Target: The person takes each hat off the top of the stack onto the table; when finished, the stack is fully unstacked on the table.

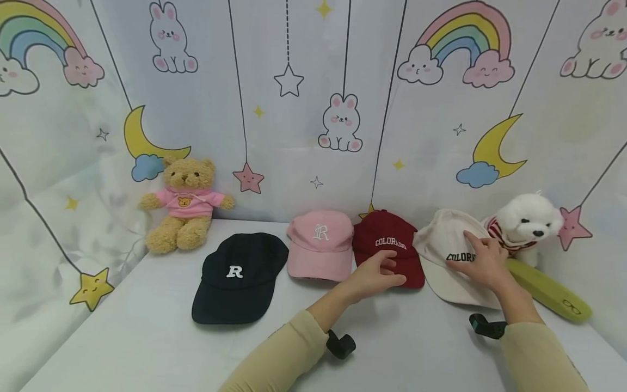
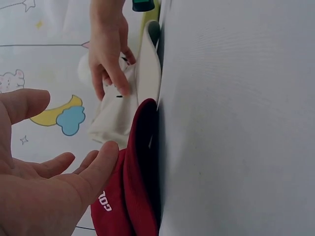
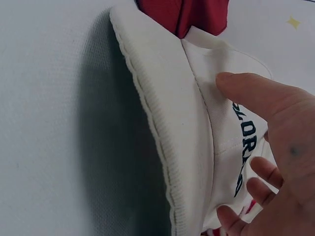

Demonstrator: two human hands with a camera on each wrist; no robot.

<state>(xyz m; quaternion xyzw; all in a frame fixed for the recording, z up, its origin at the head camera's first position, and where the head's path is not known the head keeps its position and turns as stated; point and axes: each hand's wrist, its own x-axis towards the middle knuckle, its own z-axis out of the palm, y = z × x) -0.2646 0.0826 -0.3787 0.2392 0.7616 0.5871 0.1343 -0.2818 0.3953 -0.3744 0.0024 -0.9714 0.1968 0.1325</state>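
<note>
My right hand [image 1: 485,261] is over the cream cap [image 1: 453,286], its fingers spread in front of the dark lettering on the crown. In the right wrist view the thumb [image 3: 246,88] lies close over the crown, and the other fingers are loosely bent near the lettering. The left hand [image 1: 373,276] hovers by the maroon cap [image 1: 387,226] with thumb and fingers apart, holding nothing. Seen from the left wrist, that maroon cap [image 2: 130,191] has its brim on the table beside the fingertips. The two caps stand side by side, brims facing me.
A pink cap [image 1: 320,261] and a black cap [image 1: 242,296] lie to the left on the white table [image 1: 147,348]. Behind them sits a teddy bear [image 1: 188,204]. At right are a white plush dog [image 1: 521,218] and a green glasses case [image 1: 551,288]. A printed curtain [image 1: 303,32] hangs behind.
</note>
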